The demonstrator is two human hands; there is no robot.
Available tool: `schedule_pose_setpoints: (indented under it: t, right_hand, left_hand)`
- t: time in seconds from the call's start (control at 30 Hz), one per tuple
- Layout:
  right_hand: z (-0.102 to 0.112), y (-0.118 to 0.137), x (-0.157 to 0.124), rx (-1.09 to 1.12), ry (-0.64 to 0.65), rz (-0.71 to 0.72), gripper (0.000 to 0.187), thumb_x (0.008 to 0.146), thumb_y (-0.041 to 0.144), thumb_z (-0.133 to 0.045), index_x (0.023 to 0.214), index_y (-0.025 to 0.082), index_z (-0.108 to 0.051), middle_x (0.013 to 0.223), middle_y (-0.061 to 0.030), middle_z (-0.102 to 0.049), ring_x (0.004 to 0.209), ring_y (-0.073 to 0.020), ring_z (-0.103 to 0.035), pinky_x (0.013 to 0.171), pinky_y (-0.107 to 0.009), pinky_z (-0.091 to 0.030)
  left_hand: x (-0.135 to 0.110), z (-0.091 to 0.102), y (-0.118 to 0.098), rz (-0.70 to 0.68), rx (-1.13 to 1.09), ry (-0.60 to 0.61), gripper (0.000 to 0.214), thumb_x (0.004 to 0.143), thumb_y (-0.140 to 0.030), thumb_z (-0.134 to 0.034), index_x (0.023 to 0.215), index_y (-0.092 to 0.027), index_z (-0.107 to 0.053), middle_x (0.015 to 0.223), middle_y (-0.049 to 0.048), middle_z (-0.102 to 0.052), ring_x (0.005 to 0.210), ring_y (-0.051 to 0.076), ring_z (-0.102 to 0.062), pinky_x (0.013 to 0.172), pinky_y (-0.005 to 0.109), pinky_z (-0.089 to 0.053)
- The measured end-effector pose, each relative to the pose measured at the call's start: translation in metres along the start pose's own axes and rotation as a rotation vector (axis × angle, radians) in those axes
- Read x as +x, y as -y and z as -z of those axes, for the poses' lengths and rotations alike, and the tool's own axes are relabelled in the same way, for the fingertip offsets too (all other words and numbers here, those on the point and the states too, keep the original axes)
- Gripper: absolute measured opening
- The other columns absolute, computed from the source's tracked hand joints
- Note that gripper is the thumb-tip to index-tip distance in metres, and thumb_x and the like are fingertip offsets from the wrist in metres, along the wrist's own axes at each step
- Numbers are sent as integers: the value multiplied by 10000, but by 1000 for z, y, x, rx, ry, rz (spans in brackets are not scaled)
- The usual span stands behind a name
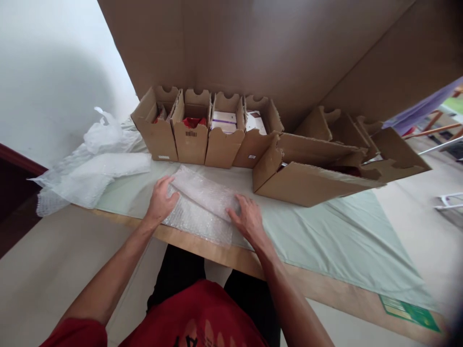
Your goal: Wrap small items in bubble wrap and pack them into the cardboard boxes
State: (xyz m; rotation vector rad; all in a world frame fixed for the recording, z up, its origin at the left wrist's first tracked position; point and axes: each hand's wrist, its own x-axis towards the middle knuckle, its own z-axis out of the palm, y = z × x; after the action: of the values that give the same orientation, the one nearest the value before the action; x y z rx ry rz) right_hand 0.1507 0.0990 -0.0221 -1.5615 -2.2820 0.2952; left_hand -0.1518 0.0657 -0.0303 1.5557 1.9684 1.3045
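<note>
A sheet of clear bubble wrap (202, 221) lies on the green cloth in front of me, its far part folded over into a flat strip. My left hand (161, 198) grips the strip's left end, thumb toward me and fingers at the far edge. At the right end, my right hand (248, 217) holds the strip between thumb and fingers. Whether anything is wrapped inside the fold, I cannot tell.
More bubble wrap (87, 173) is heaped at the left. Several cardboard bins (191, 144) with small packages stand along the back. On the right, a long cardboard bin (318, 185) lies among others. The green cloth (325, 236) covers the table; its wooden edge (217, 258) faces me.
</note>
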Motion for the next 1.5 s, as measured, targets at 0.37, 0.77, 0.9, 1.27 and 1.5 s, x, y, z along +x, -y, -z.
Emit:
schedule_pose_setpoints:
  t: [0.37,0.77,0.9,1.27,1.5]
  right_hand:
    - [3,6,18,-40,-395,301,244,995,206,-536,1067,265,-762,1027,-70,-729,911,-224,-589,834,-388,-390]
    - [49,25,6,177,-210,546,321,1030,156,-464,1142,282,-737,1146,-47,-758,1016,-198,-660,888,-385,-439]
    - [49,16,-20,312,-46,501,306,1004,146,-476,1106,254,-743,1148,-66,-771,1055,-203,-696,920,-403,-483]
    - [67,-18,-59,334,-41,304,210,968,347,-612,1113,265,-741,1034,-69,-801,953,-251,-756,876,-440,-592]
    - [147,-50,-8,168,-453,-88,574,917,340,-635,1466,218,-521,857,-41,-761,694,-203,-692,720,-362,-565]
  left_hand:
    - [42,-10,-18,-268,124,197,758,677,-159,-617,1431,-192,-551,1543,151,-511,1519,396,-314,1266,593,-168]
    - [48,6,-51,-452,119,574,343,614,-110,-670,933,-229,-717,1551,126,-525,1560,401,-261,1263,635,-36]
    - [17,33,-38,-459,157,621,120,684,-178,-707,758,-246,-640,1433,97,-629,1531,384,-339,1257,651,31]
    - [-40,51,-5,-391,435,665,373,795,-280,-666,1159,-243,-740,1463,149,-614,1421,385,-499,1213,652,-283]
    - [-44,47,1,-441,447,637,405,814,-393,-689,1179,-228,-743,1480,180,-598,1400,402,-526,1176,629,-369]
